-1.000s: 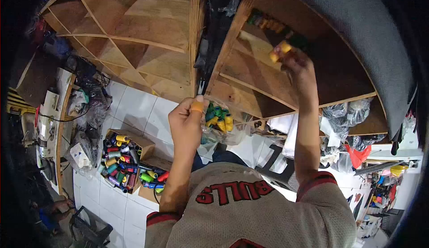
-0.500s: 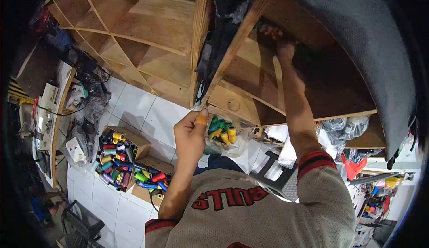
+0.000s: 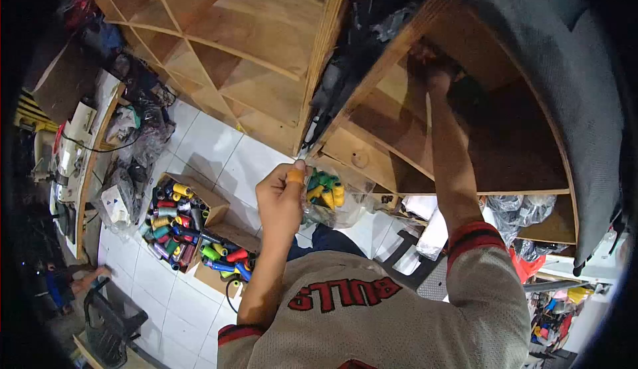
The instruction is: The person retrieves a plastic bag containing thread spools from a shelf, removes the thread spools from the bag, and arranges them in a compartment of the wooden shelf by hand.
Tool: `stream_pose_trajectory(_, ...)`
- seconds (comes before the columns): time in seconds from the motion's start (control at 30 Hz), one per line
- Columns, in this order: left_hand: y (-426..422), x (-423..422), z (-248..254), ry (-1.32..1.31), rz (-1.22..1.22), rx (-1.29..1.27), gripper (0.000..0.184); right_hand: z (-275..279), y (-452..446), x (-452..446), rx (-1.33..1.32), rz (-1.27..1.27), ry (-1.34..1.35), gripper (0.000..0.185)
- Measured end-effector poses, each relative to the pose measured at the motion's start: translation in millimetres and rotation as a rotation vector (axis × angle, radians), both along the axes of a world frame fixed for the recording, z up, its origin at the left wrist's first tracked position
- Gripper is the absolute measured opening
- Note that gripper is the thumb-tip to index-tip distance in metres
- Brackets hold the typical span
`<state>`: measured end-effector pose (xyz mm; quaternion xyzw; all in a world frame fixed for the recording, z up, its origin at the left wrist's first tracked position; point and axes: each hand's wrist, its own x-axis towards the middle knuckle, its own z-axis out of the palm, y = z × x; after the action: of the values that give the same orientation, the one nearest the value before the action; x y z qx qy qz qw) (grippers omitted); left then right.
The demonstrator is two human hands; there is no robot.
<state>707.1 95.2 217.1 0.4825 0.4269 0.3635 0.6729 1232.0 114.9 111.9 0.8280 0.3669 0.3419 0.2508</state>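
My left hand [image 3: 278, 199], with an orange band around one finger, is closed on the edge of a clear plastic bag [image 3: 355, 213]. Inside the bag lie green thread spools [image 3: 323, 181] and yellow thread spools [image 3: 327, 197]. My right arm stretches up into a wooden shelf compartment [image 3: 525, 149]. Deep in its shadow is my right hand [image 3: 435, 76], near a dark green shape [image 3: 468, 91]. The fingers are too dark to make out, so I cannot tell what they hold.
Two cardboard boxes [image 3: 216, 209] of mixed thread spools stand on the white tiled floor [image 3: 176, 316]. Another wooden shelf unit [image 3: 246, 43] is at upper left. A black chair [image 3: 113, 322] is at lower left, and a dark stool [image 3: 425, 269] stands beside me.
The view has shifted, so the shelves appear further right. My left hand keeps hold of the bag, and my right arm remains inside the compartment.
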Motion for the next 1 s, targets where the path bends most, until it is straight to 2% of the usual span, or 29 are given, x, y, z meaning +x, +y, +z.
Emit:
stream_pose_trajectory(0.1, 4, -6, 0, 0.009, -0.010, -0.011, 0.026, -5, -10, 21, 0.341, 0.233, -0.067, 0.027)
stream_pose_trajectory(0.13, 5, -7, 1, 0.013, -0.010, 0.006, 0.026, 6, -11, 11, 0.415, 0.199, 0.013, 0.026)
stream_pose_trajectory(0.27, 9, -6, 1, -0.035, 0.007, 0.003, 0.025, 117, -26, -149, 0.746, -0.121, 0.702, 0.024)
stream_pose_trajectory(0.37, 10, -10, 6, 0.003, -0.023, 0.002, 0.025, 113, -57, -184, 1.011, 0.410, 1.714, 0.027)
stream_pose_trajectory(0.43, 7, -8, 1, -0.061, -0.002, -0.016, 0.026, 160, -77, -248, 0.772, 0.343, 2.121, 0.026)
stream_pose_trajectory(0.5, 6, -7, 5, -0.053, -0.009, 0.005, 0.026, 173, -94, -281, 0.405, 0.474, 2.470, 0.020)
stream_pose_trajectory(0.57, 3, -5, 10, -0.056, -0.017, 0.046, 0.025, 180, -94, -324, 0.075, 0.611, 2.340, 0.023)
stream_pose_trajectory(0.63, 2, -5, 11, -0.048, -0.033, 0.028, 0.026, 166, -90, -357, -0.147, 0.886, 1.906, 0.020)
stream_pose_trajectory(0.7, 1, -5, 13, -0.039, -0.043, -0.006, 0.026, 140, -94, -383, -0.285, 0.688, 1.585, 0.017)
stream_pose_trajectory(0.73, 0, -6, 18, -0.041, -0.050, 0.066, 0.027, 126, -98, -388, -0.245, 0.717, 1.457, 0.016)
stream_pose_trajectory(0.8, -3, -7, 16, -0.076, -0.054, 0.001, 0.026, 106, -104, -397, -0.170, 0.768, 1.207, 0.015)
stream_pose_trajectory(0.9, -4, -6, 19, -0.053, -0.062, 0.018, 0.026, 101, -100, -402, -0.185, 0.853, 1.327, 0.017)
stream_pose_trajectory(0.93, -5, -5, 20, -0.032, -0.068, 0.040, 0.026, 104, -97, -405, -0.082, 0.904, 1.460, 0.018)
stream_pose_trajectory(1.0, -5, -4, 13, -0.067, -0.066, 0.083, 0.026, 108, -81, -401, -0.357, 0.775, 1.506, 0.021)
